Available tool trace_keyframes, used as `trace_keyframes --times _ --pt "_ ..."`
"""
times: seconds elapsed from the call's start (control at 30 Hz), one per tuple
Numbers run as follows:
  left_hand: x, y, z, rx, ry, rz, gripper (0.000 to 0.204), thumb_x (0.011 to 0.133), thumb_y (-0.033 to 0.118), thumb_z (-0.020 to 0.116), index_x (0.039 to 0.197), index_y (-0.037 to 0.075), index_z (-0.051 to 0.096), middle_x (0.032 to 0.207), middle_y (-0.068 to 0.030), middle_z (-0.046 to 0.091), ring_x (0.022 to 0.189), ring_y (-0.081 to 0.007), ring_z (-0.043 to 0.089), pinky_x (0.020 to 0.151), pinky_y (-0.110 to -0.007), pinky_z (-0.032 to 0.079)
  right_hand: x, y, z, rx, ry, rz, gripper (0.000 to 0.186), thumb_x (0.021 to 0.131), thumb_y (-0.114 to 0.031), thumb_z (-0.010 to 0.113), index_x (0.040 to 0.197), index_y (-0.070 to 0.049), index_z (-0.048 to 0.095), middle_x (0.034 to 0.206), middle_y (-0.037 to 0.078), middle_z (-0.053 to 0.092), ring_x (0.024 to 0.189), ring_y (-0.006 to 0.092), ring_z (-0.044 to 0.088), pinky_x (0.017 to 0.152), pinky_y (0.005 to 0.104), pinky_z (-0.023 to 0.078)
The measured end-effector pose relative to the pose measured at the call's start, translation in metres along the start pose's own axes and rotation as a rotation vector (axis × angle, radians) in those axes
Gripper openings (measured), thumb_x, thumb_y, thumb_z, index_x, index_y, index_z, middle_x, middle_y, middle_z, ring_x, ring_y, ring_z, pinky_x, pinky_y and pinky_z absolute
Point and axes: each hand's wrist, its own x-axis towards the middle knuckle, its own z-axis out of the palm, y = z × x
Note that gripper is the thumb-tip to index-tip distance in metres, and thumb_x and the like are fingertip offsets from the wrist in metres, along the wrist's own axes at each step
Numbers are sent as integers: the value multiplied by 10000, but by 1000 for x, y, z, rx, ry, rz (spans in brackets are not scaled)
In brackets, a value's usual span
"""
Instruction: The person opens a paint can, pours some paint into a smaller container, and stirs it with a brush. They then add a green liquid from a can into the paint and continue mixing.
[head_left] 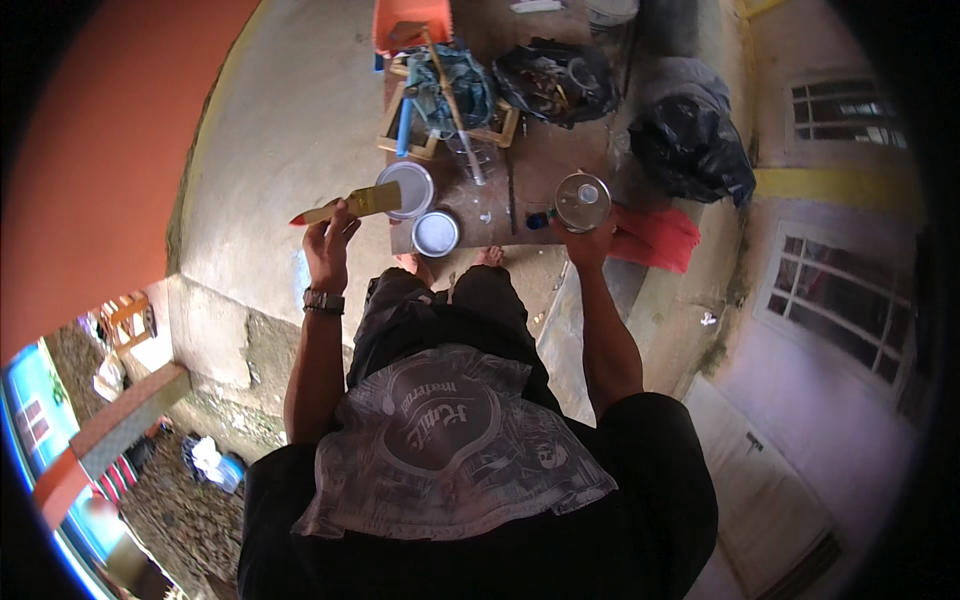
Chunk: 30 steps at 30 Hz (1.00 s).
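My left hand [328,243] is closed round the handle of a flat, wide paintbrush [370,201]. The brush lies level, its bristles pointing right, over or beside the rim of an open can of grey paint [425,197]. Nearer to me sits a round lid or shallow tin [437,233] with a pale coating inside. On the right, my right hand [585,243] grips a round, see-through container [578,208] with a small pale disc in its middle. A small dark green and blue thing [541,219] shows just left of that hand.
A brown board or low table [540,160] carries wooden frames [416,148], a blue-green plastic bag [455,90], a stick [447,90] and an open black bag [556,82]. An orange dustpan-like thing [408,22] lies behind. Right: black bag [690,140], red cloth [655,238].
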Motion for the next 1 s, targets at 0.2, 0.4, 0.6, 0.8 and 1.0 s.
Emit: trace_keyframes --times 0.2,0.4,0.6,0.8,1.0 --pt "20 9 -9 183 -64 -14 442 937 311 658 1141 -80 617 1024 -134 679 945 -196 668 870 -330 563 14 -56 -2 137 -421 -112 949 530 -197 924 1325 -12 439 1270 157 552 1191 278 547 1006 420 429" --pt "52 -3 -11 387 -168 88 362 896 318 696 1073 2 697 906 -114 731 819 -152 695 723 -285 534 10 -118 36 23 -824 -120 992 522 -304 924 1329 8 437 1235 183 573 1164 308 569 986 422 449" --pt "57 3 -6 432 -257 87 343 890 325 703 1051 22 709 860 -87 732 809 -143 688 729 -284 525 17 -170 80 -129 -1163 61 927 544 -345 890 1295 16 484 1248 206 582 1159 303 577 985 404 448" --pt "60 -8 -1 390 -238 170 317 885 328 713 959 20 702 650 -59 660 445 -111 595 436 -266 475 25 -192 115 -200 -1306 146 915 596 -425 862 1301 22 485 1220 206 612 1131 304 601 979 401 456" --pt "59 -7 -7 351 -217 42 341 863 416 696 1013 113 741 801 -150 706 710 -251 681 666 -372 510 30 -198 127 -406 -1295 184 880 620 -481 842 1277 14 528 1187 201 637 1108 304 614 966 407 465"
